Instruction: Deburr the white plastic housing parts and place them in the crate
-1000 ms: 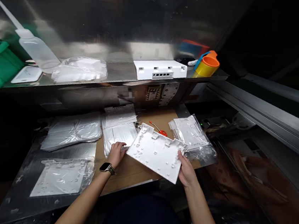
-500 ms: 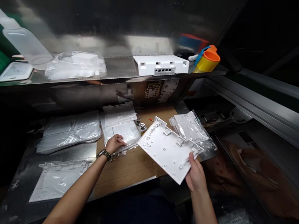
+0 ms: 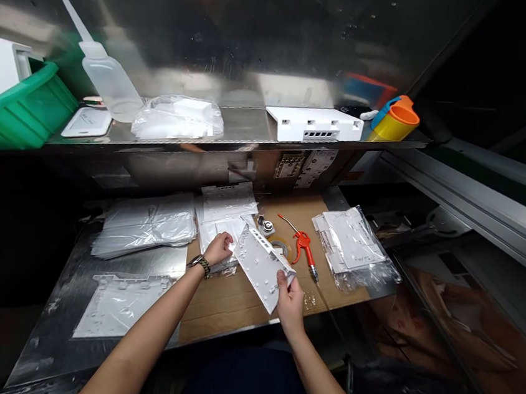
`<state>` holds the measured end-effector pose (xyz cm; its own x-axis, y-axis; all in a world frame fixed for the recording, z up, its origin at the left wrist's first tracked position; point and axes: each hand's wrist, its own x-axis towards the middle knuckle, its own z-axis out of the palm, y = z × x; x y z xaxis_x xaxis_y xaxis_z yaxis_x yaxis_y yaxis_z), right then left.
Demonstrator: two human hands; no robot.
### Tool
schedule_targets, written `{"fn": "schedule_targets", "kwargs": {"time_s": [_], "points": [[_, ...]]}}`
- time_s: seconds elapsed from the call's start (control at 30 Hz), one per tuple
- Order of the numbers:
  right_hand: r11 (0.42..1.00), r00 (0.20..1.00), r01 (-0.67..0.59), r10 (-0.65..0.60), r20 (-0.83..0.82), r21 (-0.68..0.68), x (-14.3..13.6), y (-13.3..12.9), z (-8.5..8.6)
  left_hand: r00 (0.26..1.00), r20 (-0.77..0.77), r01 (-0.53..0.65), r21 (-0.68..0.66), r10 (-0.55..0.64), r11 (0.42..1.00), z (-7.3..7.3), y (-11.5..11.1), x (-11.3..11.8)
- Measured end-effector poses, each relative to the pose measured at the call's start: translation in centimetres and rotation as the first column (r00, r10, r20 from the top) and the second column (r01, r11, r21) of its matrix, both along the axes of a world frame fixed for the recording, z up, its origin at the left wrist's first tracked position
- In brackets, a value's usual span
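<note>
My right hand (image 3: 290,300) grips a white plastic casing panel (image 3: 258,268) by its right end. The panel is tilted, with clips and small posts on the face towards me and slots along its upper edge. Close to the panel's left corner, my left hand (image 3: 218,249) has its fingers pinched together at the edge of a clear plastic bag (image 3: 213,226) on a stack. Another white panel (image 3: 232,199) lies across the back of that stack. A red air blow gun (image 3: 304,244) and a roll of tape (image 3: 280,246) lie behind the held panel.
Bagged panels lie at right (image 3: 352,241) and front left (image 3: 122,304); a thick pile of clear bags (image 3: 149,226) is at left. The shelf (image 3: 242,129) above carries a squeeze bottle (image 3: 112,84), a green bin (image 3: 22,112), a white casing (image 3: 317,126) and a yellow-orange holder (image 3: 396,120).
My right hand has brought the panel left, towards my left hand, and tilted it, uncovering the blow gun and tape. My left hand stays at the bags. The view has shifted left.
</note>
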<state>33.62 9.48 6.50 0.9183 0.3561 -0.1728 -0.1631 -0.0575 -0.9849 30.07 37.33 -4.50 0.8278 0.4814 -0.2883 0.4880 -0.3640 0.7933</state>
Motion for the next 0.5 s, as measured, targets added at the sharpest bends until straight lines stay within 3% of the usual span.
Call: {"fn": "schedule_targets", "kwargs": {"time_s": [0.3,0.5], "points": [[0.996,0.989,-0.047,0.056,0.137,-0.075,-0.9,0.6,-1.4,0.993,0.050,0.086,0.321,-0.108,0.943,1.7,0.0,-0.3],[0.995,0.991,-0.066,0.074,0.113,-0.075,-1.4,0.5,-1.7,0.995,0.058,0.048,0.428,-0.080,0.903,4.0,1.5,2.1]]}}
